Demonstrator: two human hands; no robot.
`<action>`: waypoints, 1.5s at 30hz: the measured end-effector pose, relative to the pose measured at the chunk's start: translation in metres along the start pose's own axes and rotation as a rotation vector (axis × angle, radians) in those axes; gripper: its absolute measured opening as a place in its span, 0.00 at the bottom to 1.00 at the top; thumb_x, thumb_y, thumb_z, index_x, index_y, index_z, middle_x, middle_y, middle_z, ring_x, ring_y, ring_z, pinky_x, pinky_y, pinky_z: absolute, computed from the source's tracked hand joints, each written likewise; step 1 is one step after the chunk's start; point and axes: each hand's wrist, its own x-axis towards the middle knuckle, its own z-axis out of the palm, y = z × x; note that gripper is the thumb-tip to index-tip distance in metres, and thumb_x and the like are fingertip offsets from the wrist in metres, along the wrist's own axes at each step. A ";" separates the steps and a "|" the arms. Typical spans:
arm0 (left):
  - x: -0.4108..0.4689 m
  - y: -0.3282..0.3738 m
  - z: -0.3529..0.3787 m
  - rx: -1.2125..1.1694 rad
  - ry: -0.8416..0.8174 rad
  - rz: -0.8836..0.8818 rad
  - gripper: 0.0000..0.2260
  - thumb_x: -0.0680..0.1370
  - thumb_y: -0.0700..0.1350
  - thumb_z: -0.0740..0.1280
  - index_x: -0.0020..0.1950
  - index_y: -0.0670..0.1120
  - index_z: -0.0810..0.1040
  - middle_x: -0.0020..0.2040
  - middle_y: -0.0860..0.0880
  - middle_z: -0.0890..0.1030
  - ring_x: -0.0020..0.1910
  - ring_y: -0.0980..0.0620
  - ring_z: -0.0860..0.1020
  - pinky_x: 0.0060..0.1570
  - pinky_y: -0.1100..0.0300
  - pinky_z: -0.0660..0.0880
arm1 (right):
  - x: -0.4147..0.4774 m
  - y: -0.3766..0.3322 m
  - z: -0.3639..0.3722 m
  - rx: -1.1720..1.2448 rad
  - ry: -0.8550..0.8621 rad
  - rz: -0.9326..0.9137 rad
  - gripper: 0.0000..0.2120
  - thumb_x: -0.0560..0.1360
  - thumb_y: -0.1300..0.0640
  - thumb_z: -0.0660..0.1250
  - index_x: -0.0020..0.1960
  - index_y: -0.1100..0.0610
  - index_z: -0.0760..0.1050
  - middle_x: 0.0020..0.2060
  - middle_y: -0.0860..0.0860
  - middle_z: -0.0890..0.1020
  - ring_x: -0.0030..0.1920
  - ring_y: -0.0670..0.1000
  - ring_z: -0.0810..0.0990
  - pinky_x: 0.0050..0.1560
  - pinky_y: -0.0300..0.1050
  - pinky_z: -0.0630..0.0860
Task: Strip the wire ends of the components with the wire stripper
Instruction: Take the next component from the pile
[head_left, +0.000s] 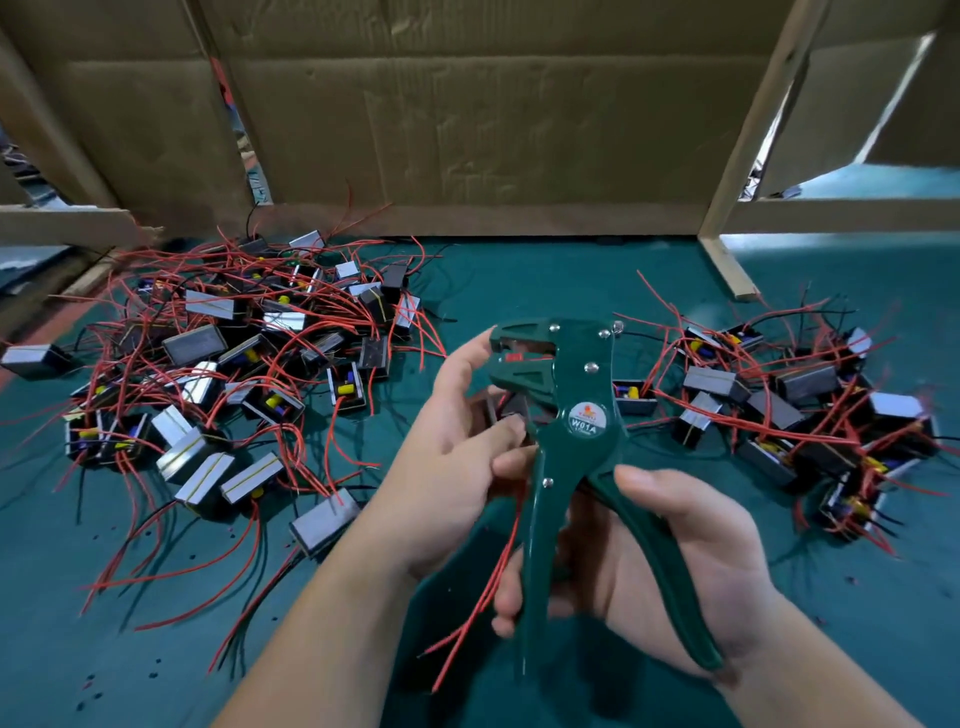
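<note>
A: Stripper first. Where is it?
B: Dark green metal wire stripper (582, 415) with a round W01A label. It's held up over the near middle of the teal mat-covered table (519, 280), head pointing far-left.
A: Grip?
B: Right hand (675, 561) wrapped round both handles. The handles are spread, so no squeeze yet, I'd say. Left hand (462, 447) pinches a small black box-shaped component (511, 410) just behind the head, thumb on it, forefinger up at the jaw mouth.
A: Wire in?
B: Something red sits in the mouth. Wire end or tool part, cannot tell. The component's thin red wires (485, 590) hang past the handles.
A: Step?
B: Feeding a wire end, by the look of it. Next it needs the end seated between the blades. Then one firm right-hand squeeze while the left steadies the component.
A: Rest?
B: Big heap (218, 374) of similar wired boxes toward the left edge, smaller heap (810, 415) toward the right. Brown cardboard wall (467, 104) along the far edge.
</note>
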 end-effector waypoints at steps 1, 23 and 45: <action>0.001 0.000 0.002 -0.029 0.003 -0.013 0.23 0.79 0.27 0.54 0.70 0.46 0.65 0.41 0.48 0.74 0.26 0.61 0.65 0.31 0.69 0.64 | 0.000 -0.001 -0.001 -0.014 0.013 -0.015 0.30 0.67 0.49 0.72 0.63 0.64 0.74 0.42 0.65 0.80 0.44 0.65 0.80 0.51 0.62 0.75; 0.001 0.005 -0.032 1.351 0.724 0.416 0.15 0.72 0.32 0.61 0.50 0.46 0.82 0.56 0.50 0.77 0.54 0.46 0.70 0.52 0.52 0.68 | -0.013 -0.037 -0.025 -0.135 0.600 -0.556 0.17 0.72 0.55 0.60 0.60 0.58 0.73 0.43 0.56 0.80 0.47 0.65 0.83 0.47 0.58 0.81; 0.004 0.014 -0.065 1.119 0.835 0.028 0.06 0.76 0.40 0.67 0.51 0.48 0.78 0.45 0.52 0.82 0.42 0.56 0.81 0.43 0.62 0.75 | -0.006 -0.023 -0.008 0.043 0.288 -0.130 0.38 0.56 0.52 0.78 0.63 0.63 0.76 0.50 0.71 0.80 0.42 0.64 0.83 0.42 0.56 0.81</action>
